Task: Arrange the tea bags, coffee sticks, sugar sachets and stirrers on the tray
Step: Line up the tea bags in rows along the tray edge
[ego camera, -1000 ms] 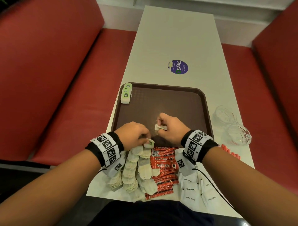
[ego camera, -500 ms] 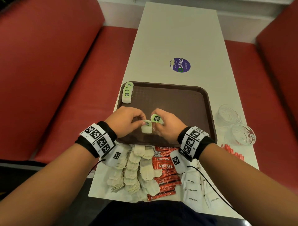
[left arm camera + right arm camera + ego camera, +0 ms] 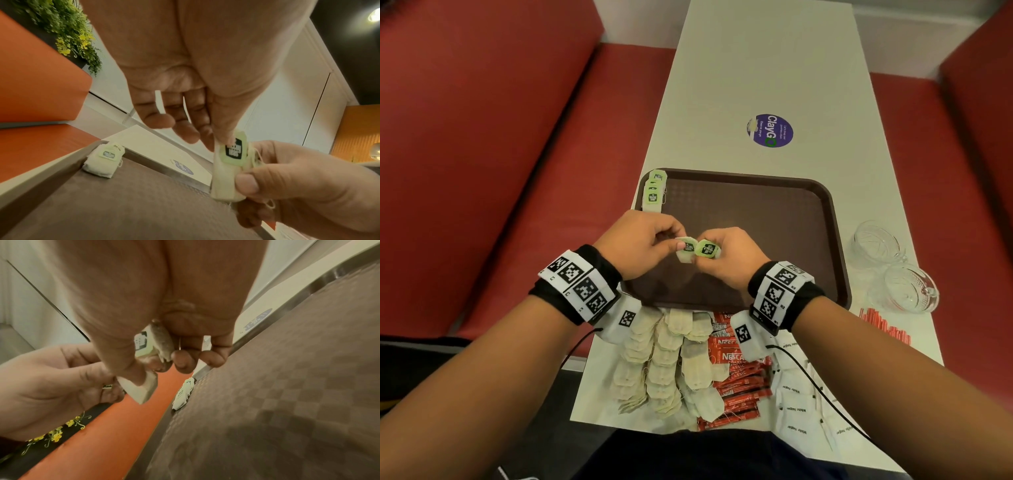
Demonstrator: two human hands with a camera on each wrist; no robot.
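Over the near middle of the brown tray [image 3: 837, 240] my two hands meet. My left hand [image 3: 677, 245] pinches a pale tea bag [image 3: 686, 249] with a green tag [image 3: 234, 151] between thumb and fingers [image 3: 222, 133]. My right hand [image 3: 702, 257] pinches a second tea bag [image 3: 709, 249], its tag [image 3: 142, 343] tucked under the curled fingers. The right thumb [image 3: 246, 183] also presses on the lower part of the left hand's bag [image 3: 139, 390]. A small stack of tea bags [image 3: 654, 193] lies in the tray's far left corner.
Between the tray and the table's near edge lie rows of loose tea bags [image 3: 664, 359], red coffee sticks [image 3: 738, 380] and white sugar sachets [image 3: 796, 407]. Red stirrers [image 3: 883, 325] and two glass cups [image 3: 876, 240] [image 3: 909, 289] sit right of the tray. Red benches flank the table.
My left hand lifted a tea bag from the pile at the near edge. Both hands moved forward over the tray and now hold their bags side by side, touching.
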